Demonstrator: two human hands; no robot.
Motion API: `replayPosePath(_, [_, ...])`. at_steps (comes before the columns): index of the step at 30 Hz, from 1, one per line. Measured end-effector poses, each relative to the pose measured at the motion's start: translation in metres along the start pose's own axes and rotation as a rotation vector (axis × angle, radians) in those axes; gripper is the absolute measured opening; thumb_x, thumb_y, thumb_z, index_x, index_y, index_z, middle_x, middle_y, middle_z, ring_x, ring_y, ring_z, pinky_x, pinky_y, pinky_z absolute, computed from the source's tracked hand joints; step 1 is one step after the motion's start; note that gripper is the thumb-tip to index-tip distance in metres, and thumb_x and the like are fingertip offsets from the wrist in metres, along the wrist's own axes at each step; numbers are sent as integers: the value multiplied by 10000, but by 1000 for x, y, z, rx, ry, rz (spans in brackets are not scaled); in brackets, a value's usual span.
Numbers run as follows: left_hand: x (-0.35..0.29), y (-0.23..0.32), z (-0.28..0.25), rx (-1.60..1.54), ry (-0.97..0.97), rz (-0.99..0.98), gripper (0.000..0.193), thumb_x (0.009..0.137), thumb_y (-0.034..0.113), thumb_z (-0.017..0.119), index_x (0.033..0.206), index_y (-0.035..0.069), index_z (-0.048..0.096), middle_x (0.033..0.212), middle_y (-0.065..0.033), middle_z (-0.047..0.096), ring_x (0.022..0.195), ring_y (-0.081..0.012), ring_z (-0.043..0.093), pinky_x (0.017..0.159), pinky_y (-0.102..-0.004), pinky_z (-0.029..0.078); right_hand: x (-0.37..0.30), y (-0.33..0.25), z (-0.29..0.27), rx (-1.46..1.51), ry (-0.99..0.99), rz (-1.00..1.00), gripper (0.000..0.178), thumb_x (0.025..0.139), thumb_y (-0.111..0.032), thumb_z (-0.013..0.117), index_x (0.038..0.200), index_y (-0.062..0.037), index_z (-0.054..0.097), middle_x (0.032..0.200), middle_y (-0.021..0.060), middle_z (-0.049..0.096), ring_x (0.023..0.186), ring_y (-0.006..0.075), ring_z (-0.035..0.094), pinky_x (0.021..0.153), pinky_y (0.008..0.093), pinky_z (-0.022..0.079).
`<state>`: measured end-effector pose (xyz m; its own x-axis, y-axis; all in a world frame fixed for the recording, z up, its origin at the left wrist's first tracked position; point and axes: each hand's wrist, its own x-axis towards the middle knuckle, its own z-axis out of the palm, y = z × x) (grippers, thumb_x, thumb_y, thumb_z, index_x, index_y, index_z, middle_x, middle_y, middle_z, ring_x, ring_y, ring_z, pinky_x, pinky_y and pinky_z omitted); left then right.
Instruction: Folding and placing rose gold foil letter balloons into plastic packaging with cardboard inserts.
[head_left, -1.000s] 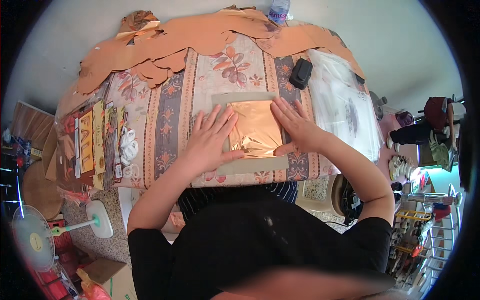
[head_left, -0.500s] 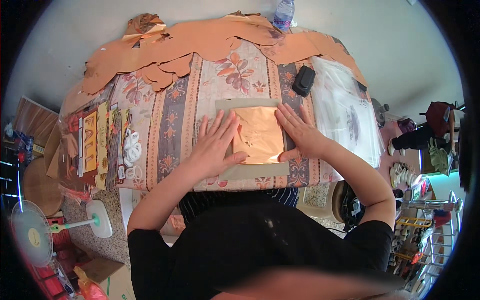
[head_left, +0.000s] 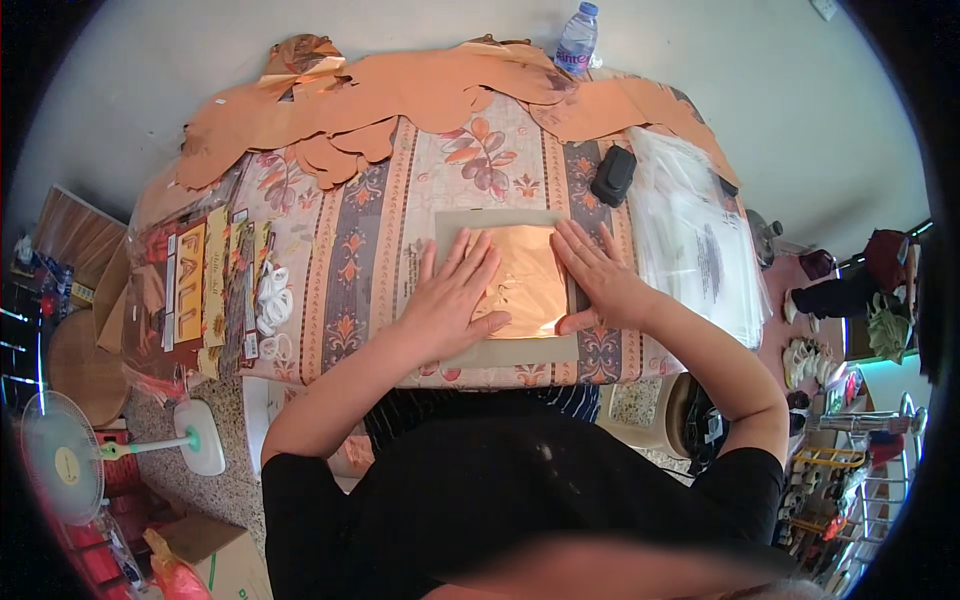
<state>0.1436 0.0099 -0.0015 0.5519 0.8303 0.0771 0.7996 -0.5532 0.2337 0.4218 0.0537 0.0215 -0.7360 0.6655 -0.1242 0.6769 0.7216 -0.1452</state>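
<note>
A square of shiny copper-coloured foil (head_left: pixel 528 275) lies on a grey board (head_left: pixel 482 218) at the near side of the table. My left hand (head_left: pixel 452 305) rests flat over the foil's left edge, fingers spread and thumb reaching along its lower part. On the other side, my right hand (head_left: pixel 608 285) lies flat with its fingertips and thumb against the foil's right edge. Small creases and wrinkles show on the foil. Neither hand grips anything.
Copper-coloured cut-out shapes (head_left: pixel 400 95) spread along the far edge, near a water bottle (head_left: pixel 577 42). A black case (head_left: pixel 613 176) and clear plastic bags (head_left: pixel 695 240) lie at right. Packaged decorations (head_left: pixel 190 285) and white cord bundles (head_left: pixel 273 300) are at left.
My left hand has slid slightly to the right, covering more of the foil's left edge. The right hand stays at the right edge. The whole view has shifted a little.
</note>
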Motion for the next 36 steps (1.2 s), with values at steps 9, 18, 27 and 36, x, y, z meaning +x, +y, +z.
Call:
replayPosePath(9, [-1,0,0,-29,49,39,855,888,575,500,1468,-5,258,1544,-199,214,1452,-359,126,1141,-567,78,17,-16,0,-33,-20,-2,1240,670,-707,642,1483,51,93,1553,249,106,1465,340,59,1169,510,44])
replayPosePath(18, [1,1,-4,18,78,56,813,890,577,504,1467,42,300,1528,-200,258,1448,-350,153,1156,-535,86,29,-29,2,-46,31,-40,1233,673,-703,643,1472,73,112,1543,256,134,1457,352,95,1174,496,65])
replayPosePath(27, [-1,-1,-6,-16,90,47,796,857,551,573,1458,84,340,1522,-171,289,1436,-341,195,1153,-529,127,30,-26,1,-2,55,-40,1228,649,-679,687,1473,57,149,1541,245,157,1456,349,106,1172,506,69])
replayPosePath(36, [0,-1,-9,-53,94,56,821,822,558,613,1436,69,373,1524,-182,273,1432,-344,200,1149,-532,138,34,-28,-3,123,89,-41,1214,648,-643,726,1500,-9,136,1552,241,125,1457,365,89,1157,550,43])
